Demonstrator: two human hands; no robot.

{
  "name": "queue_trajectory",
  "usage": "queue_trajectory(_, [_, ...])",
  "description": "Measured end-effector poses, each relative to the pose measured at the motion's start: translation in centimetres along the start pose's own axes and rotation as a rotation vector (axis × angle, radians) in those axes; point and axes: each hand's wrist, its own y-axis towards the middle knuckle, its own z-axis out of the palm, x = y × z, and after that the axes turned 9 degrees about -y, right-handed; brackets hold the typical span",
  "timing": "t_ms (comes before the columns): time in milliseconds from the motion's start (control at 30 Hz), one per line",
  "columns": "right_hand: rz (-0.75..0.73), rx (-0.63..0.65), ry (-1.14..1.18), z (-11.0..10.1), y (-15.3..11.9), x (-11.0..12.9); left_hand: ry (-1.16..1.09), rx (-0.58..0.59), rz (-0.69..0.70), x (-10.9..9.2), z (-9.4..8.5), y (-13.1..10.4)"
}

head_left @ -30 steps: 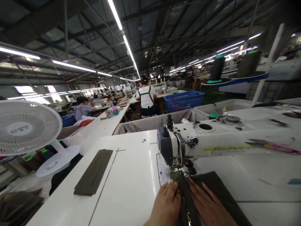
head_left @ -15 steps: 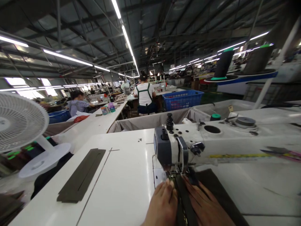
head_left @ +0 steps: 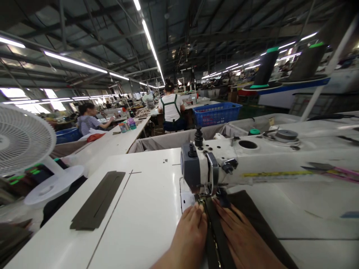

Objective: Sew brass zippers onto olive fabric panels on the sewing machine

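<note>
My left hand [head_left: 192,228] is closed, its fingertips pressed together on the left edge of a zipper [head_left: 215,246] with gold-coloured teeth, just in front of the needle area. Stretched out flat, my right hand [head_left: 241,233] presses on the dark olive fabric [head_left: 252,205] to the right of the zipper. Fabric and zipper run under the head of a white sewing machine [head_left: 193,168]. The left fingertips partly hide the zipper tape, and the machine head hides the stitching point.
A stack of olive fabric strips [head_left: 98,201] lies on the white table [head_left: 143,209] to the left. Beside it stands a white fan [head_left: 28,142]. Scissors [head_left: 331,170] rest on the machine arm. Thread cones [head_left: 266,67] stand upper right. Ahead are a blue basket [head_left: 217,114] and a seated co-worker [head_left: 171,108].
The view has shifted slightly, so machine and table sit a little higher and the machine further left. Both hands stay on the fabric close to the machine head. A co-worker at left has raised an arm.
</note>
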Motion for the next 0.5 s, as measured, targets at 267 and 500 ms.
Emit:
queue_trajectory(267, [0.032,0.011,-0.051,-0.4,0.0,0.4,-0.045,0.055,-0.021,-0.4,-0.9,0.4])
queue_trajectory(500, [0.035,-0.032,-0.048,0.4,0.0,0.4,-0.062,0.117,-0.036,-0.3,-1.5,1.1])
